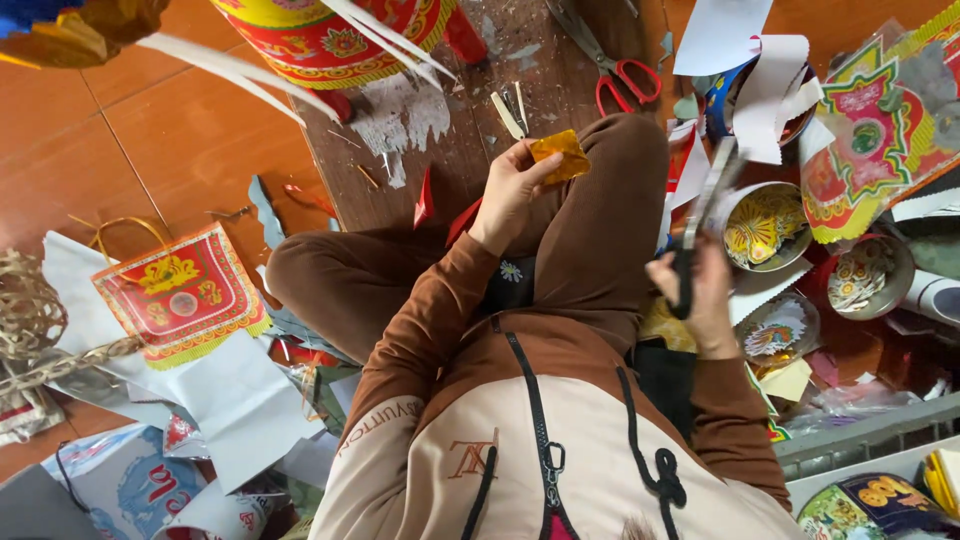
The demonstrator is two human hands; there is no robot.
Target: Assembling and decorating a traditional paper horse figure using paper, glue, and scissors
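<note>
Left hand's [510, 190] grip was closed, thumb and fingertips pinching a small folded piece of gold paper [561, 155] held up over the raised knee. Right hand's [700, 290] grip was wrapped shut around the dark handles of large scissors [705, 210], blades blurred and pointing up and away; whether the blades were apart could not be told. Person sat on the floor in a brown and cream zip jacket. Just right of the scissors stood a round tin [765, 228] with a paper disc printed in gold, red and blue lying inside it. Below it a second shallow dish [780, 328] held another printed disc, and further right a grey bowl [872, 275] held small red and white patterned paper pieces. Above these a blue tub [728, 100] carried curled white paper strips. Red-handled scissors [625, 78] lay on the dark wooden board [470, 160] ahead, among paper scraps. A red and gold paper ornament [180, 293] lay on white sheets to the left, near a woven straw basket [25, 310], contents not visible.
</note>
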